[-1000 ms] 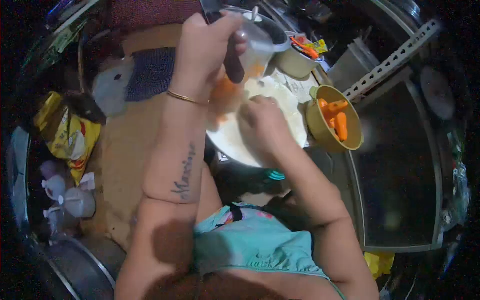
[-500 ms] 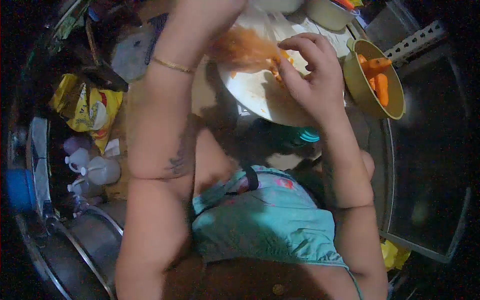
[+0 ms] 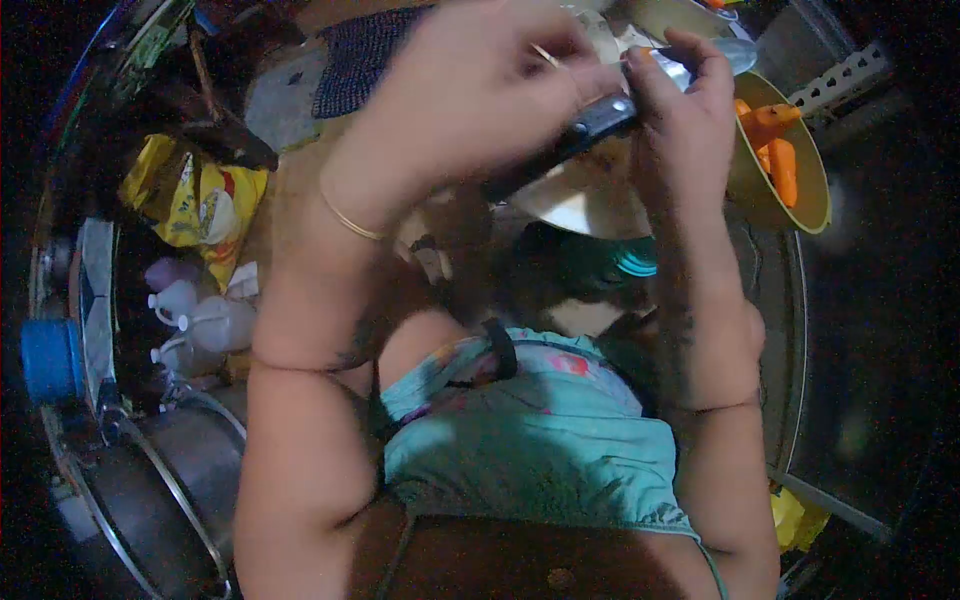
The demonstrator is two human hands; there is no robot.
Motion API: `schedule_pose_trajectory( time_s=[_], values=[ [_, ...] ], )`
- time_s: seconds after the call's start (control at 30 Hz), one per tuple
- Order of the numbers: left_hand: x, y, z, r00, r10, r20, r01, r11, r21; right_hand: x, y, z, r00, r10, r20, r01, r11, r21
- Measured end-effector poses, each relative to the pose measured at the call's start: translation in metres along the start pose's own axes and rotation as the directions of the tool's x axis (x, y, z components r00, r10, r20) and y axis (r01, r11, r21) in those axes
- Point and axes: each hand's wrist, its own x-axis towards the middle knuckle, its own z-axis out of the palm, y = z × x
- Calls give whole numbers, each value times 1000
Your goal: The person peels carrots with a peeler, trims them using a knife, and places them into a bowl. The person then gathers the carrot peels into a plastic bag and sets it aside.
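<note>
At the far side, just right of the middle, we see a knife [image 3: 604,118] held aslant above a white plate [image 3: 572,212], its dark riveted handle toward the near left and its pale blade toward the far right. Our left hand [image 3: 510,90] is clamped around the handle, though blur softens its edges. Our right hand [image 3: 690,120] is just beside it, thumb and curled fingers overlapping the blade; we cannot tell whether that grip is pressed together on the metal or slightly apart from it. A thin bracelet [image 3: 350,222] circles our left wrist.

Right of our right hand we find a yellow bowl [image 3: 813,195] with orange carrots [image 3: 784,172] lying inside it. Only the near part of the plate shows clearly, as our hands and the knife hide much of the rest. On the near side of the plate, lower down, we make out a teal coiled thing [image 3: 638,262].

Well apart on the left we see a yellow bag [image 3: 195,200], pale jugs [image 3: 218,325] nearer to us, and a blue container [image 3: 52,360] at the far-left edge of the view. A dark woven mat [image 3: 362,65] lies at the far left.
</note>
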Motion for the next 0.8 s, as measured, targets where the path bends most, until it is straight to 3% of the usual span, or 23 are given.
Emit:
schedule_pose_trajectory(
  time_s=[0.03,0.07,0.1,0.13,0.17,0.2,0.23,0.3,0.33,0.37,0.43,0.5,0.57,0.73,0.8],
  values=[
    [2,-1,-7,991,-81,-108,78,996,-35,3,4,-6,999,45,22,-47,995,86],
    [3,-1,-14,964,-160,-213,144,986,-86,6,4,-15,989,130,76,-131,991,14],
    [6,-13,-22,884,-305,-355,228,943,-242,10,7,-24,985,125,118,-116,990,-76],
    [14,-53,-33,808,-332,-487,239,940,-245,16,11,-33,979,122,161,-96,982,-164],
    [17,-107,-47,781,-256,-569,327,945,24,22,15,-40,972,123,203,-70,966,-250],
    [15,-164,-56,762,-160,-627,414,866,282,22,15,-48,942,187,277,-125,966,-226],
    [5,-219,-54,756,-150,-637,514,739,436,19,16,-52,922,252,293,-196,959,-207],
    [-31,-360,-48,827,-447,-342,549,510,662,13,14,-52,866,372,335,-329,927,-179],
    [-60,-381,-23,735,-524,-430,677,525,516,9,7,-48,831,465,305,-426,885,-188],
    [-120,-486,-10,711,-626,-320,703,651,287,6,12,-49,848,429,311,-378,901,-213],
    [-185,-447,60,507,-831,-229,825,392,406,3,25,-51,875,357,327,-279,924,-261],
    [-215,-400,106,371,-918,-143,857,278,434,10,11,-52,838,431,334,-357,897,-260],
    [-249,-405,150,285,-954,-97,873,217,437,12,13,-55,791,487,371,-405,871,-280],
    [-265,-419,185,188,-975,-118,902,124,413,22,21,-62,703,560,439,-454,828,-330],
    [-265,-421,193,170,-978,-121,907,107,407,20,24,-53,718,533,448,-507,841,-188]
  ],
)
